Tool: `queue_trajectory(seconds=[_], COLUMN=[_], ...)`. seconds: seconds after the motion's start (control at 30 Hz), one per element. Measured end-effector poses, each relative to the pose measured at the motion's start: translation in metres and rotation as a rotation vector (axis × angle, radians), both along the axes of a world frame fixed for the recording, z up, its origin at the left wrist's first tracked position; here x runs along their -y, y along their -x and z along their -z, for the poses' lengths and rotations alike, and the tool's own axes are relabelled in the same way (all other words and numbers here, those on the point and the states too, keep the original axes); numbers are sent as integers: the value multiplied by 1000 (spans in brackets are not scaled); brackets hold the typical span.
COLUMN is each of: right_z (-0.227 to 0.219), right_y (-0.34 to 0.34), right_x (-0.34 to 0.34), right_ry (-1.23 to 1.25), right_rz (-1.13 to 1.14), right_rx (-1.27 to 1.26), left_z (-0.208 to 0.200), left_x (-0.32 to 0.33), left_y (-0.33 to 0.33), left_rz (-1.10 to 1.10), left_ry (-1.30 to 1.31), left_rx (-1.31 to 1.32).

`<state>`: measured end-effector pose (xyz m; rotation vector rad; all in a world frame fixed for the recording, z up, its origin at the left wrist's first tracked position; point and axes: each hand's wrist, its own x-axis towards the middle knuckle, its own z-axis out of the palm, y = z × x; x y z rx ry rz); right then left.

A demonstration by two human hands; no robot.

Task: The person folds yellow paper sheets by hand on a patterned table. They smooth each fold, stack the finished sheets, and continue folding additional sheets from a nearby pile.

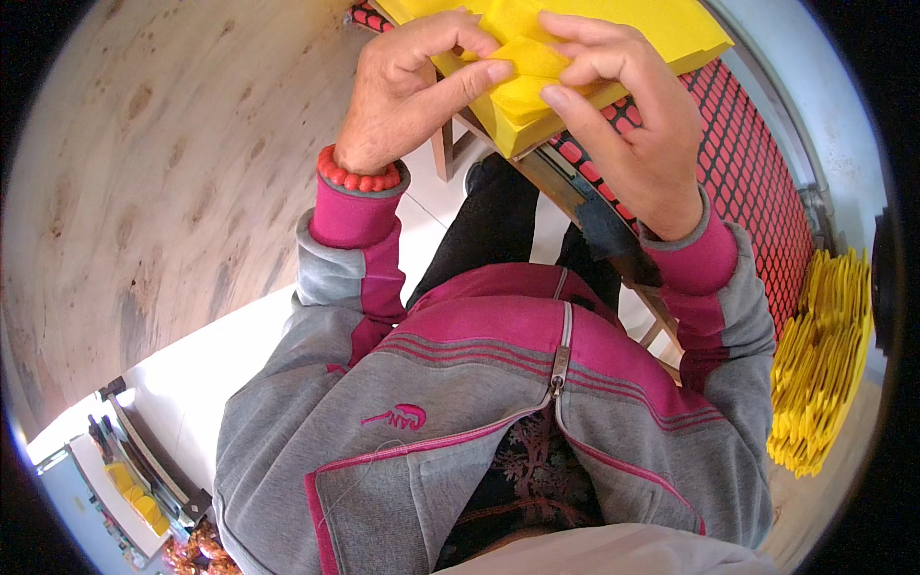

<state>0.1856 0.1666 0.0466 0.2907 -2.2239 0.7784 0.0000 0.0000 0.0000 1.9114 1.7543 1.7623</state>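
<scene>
A piece of yellow paper (530,65), or paper-like sheet, is partly folded between my two hands. My left hand (407,91) pinches its left side with thumb and fingers; a red bead bracelet circles that wrist. On the other side, my right hand (637,120) grips the right edge, its thumb below and fingers above. Beneath the folded piece lies a thick stack of yellow sheets (666,34), one corner pointing toward me. The fingers cover parts of the folds.
A red-and-black patterned cover (757,182) lies under the stack, over a wooden frame. Many folded yellow pieces (819,369) stand packed together at the right. A large wooden board (144,172) fills the left. Shiny orange-red items (201,551) lie at lower left.
</scene>
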Motion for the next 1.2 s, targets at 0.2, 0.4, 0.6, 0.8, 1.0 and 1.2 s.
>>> queue_trajectory(seconds=[0.2, 0.4, 0.6, 0.8, 1.0, 1.2], right_z=[-11, -14, -11, -8, -8, -13], right_y=[10, -2, -2, -2, 0, -1], right_x=[-11, -1, 5, 6, 5, 5], right_ry=[-528, -393, -281, -247, -179, -296], right_rz=[-8, 4, 29, 35, 31, 42], right_rx=[-181, 52, 51, 17, -49, 36], left_z=[8, 14, 12, 5, 9, 11], left_x=[-9, -8, 0, 1, -1, -6], left_y=[-11, -9, -2, 1, -5, -9], left_rz=[16, 52, 116, 31, 25, 41], left_ry=[-73, -153, -96, -68, -63, -108], left_rx=[275, 390, 309, -36, 210, 323])
